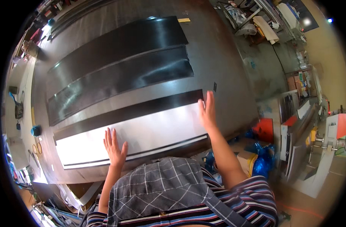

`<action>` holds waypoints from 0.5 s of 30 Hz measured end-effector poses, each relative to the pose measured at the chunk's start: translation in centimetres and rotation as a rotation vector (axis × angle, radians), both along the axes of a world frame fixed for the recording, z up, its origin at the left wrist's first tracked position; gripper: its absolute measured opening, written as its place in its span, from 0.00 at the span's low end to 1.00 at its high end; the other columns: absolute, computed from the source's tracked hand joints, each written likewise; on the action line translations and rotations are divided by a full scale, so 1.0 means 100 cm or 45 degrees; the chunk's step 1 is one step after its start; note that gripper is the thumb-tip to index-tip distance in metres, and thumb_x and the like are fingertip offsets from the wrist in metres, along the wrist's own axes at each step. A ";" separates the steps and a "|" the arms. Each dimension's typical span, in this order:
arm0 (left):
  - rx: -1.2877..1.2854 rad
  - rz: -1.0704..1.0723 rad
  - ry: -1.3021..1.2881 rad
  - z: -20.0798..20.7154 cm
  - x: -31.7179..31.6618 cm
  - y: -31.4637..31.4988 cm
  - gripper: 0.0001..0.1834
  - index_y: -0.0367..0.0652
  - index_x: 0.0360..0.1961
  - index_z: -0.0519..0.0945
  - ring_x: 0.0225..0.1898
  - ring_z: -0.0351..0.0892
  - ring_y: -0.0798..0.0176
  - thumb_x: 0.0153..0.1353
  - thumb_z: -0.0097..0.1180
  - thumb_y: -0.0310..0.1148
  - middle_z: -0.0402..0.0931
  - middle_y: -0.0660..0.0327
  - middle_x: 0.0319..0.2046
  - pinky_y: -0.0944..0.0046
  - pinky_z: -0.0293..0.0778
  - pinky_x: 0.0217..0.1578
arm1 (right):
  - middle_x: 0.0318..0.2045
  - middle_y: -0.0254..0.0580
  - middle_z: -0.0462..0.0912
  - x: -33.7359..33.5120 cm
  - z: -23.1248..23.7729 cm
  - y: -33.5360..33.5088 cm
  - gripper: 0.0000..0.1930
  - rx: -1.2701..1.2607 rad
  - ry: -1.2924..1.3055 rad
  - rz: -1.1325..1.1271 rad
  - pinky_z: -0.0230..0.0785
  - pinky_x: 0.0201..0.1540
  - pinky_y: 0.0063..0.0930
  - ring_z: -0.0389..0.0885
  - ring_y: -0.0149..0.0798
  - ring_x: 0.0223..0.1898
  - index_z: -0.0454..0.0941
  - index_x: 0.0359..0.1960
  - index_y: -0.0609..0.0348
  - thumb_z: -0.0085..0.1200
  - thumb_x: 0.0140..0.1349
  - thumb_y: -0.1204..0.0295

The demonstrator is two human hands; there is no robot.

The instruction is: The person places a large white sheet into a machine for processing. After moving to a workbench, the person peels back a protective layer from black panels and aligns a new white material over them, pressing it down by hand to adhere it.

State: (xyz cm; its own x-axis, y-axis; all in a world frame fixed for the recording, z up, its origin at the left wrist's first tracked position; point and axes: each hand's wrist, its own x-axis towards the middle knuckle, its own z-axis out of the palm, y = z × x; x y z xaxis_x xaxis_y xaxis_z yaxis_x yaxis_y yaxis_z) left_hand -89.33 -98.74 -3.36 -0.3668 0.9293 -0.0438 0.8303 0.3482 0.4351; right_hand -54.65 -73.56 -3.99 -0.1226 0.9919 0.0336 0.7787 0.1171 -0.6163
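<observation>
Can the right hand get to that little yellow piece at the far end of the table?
Probably not from here. The right hand lies flat on the shiny sheet, and the yellow piece sits far beyond the black strips.

Long shiny metal sheet [142,136] flat on dark table, black strips along both long edges.

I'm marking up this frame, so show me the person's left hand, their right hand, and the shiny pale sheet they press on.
left hand [114,145], head view, back of the hand.
right hand [207,112], head view, back of the hand.
shiny pale sheet [157,130], head view, bare middle between the hands.
</observation>
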 end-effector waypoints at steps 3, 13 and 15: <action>0.068 0.100 -0.009 0.007 0.001 0.016 0.39 0.45 0.67 0.58 0.71 0.44 0.45 0.53 0.55 0.37 0.49 0.48 0.69 0.41 0.40 0.67 | 0.57 0.53 0.72 -0.040 0.011 0.104 0.29 -0.015 0.535 0.079 0.60 0.61 0.42 0.69 0.45 0.60 0.68 0.58 0.63 0.41 0.69 0.50; 0.145 0.447 -0.121 0.001 0.006 0.011 0.35 0.46 0.66 0.61 0.68 0.50 0.42 0.56 0.54 0.34 0.53 0.48 0.67 0.45 0.51 0.64 | 0.26 0.45 0.82 -0.153 -0.016 0.367 0.15 -0.233 0.402 -0.066 0.71 0.32 0.35 0.81 0.44 0.30 0.80 0.36 0.66 0.57 0.56 0.64; 0.148 0.511 -0.135 0.004 0.011 0.012 0.34 0.45 0.65 0.61 0.68 0.51 0.42 0.57 0.54 0.35 0.54 0.48 0.67 0.45 0.52 0.64 | 0.30 0.53 0.84 -0.164 -0.009 0.373 0.15 -0.280 0.310 -0.189 0.71 0.36 0.42 0.83 0.51 0.38 0.82 0.30 0.66 0.58 0.52 0.63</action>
State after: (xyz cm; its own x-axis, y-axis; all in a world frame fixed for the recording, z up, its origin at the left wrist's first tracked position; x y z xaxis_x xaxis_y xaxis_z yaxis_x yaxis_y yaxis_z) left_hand -88.24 -97.53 -2.93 -0.6995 0.7146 -0.0039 0.5875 0.5782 0.5661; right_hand -71.08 -36.27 -4.88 0.0087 0.9851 -0.1718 0.6047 -0.1421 -0.7837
